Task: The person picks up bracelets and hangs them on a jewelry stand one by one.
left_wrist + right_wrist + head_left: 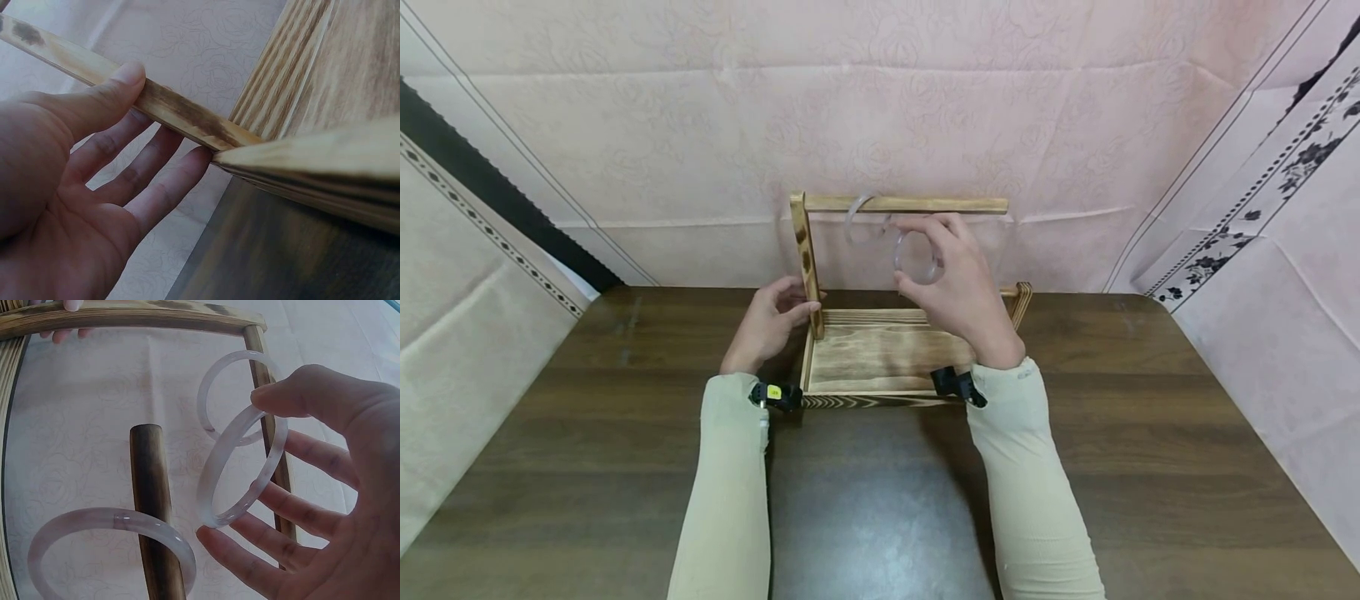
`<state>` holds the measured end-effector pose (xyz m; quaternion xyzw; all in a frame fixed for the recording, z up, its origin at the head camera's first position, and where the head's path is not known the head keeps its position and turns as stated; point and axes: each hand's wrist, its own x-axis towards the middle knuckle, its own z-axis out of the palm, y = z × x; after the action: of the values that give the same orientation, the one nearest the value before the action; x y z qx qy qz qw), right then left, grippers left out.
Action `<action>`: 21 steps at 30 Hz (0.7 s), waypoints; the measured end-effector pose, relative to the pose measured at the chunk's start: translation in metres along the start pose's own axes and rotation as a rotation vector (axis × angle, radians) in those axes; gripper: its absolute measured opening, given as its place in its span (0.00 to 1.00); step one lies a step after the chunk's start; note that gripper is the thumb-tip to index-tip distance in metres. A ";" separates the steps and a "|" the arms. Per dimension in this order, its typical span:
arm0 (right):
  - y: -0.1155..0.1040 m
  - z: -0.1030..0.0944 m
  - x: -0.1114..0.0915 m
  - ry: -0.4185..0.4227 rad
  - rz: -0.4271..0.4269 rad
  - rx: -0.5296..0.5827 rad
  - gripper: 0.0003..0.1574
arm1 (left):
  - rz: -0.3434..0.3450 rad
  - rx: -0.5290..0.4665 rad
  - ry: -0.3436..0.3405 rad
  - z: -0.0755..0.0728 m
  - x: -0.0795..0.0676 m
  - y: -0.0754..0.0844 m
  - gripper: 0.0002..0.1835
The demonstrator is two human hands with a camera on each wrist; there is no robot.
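My left hand (765, 323) pinches the lower part of the wooden upright (807, 250) of a bangle stand, thumb on one side and fingertips on the other. In my right hand (961, 282) is a pale translucent bangle (215, 467), pinched by its rim between thumb and fingers. The head view shows it just below the stand's top bar (947, 205). A second bangle (203, 400) hangs on that bar. In the right wrist view, a third bangle (75, 519) hangs around a shorter, free-ended bar (150, 469), mostly hidden by my right hand in the head view.
The stand's shallow wooden tray base (880, 358) sits on a dark brown table (625, 433). A short slanted post (1021, 304) rises at its right. Close behind the stand is a pale patterned cloth backdrop (700, 150).
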<state>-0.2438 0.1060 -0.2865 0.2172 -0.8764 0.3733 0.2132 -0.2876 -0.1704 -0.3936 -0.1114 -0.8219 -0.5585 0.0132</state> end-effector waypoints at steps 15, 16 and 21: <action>0.002 -0.003 0.000 0.007 0.019 -0.002 0.36 | 0.000 0.004 0.005 0.000 0.001 -0.002 0.18; 0.002 -0.003 0.000 0.008 0.020 -0.005 0.36 | 0.001 0.003 0.005 0.000 0.001 -0.002 0.18; 0.002 -0.004 0.000 0.008 0.035 -0.014 0.37 | 0.001 0.003 0.004 0.000 0.002 -0.002 0.19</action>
<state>-0.2440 0.1106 -0.2854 0.1991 -0.8818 0.3715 0.2117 -0.2899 -0.1704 -0.3950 -0.1105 -0.8225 -0.5577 0.0151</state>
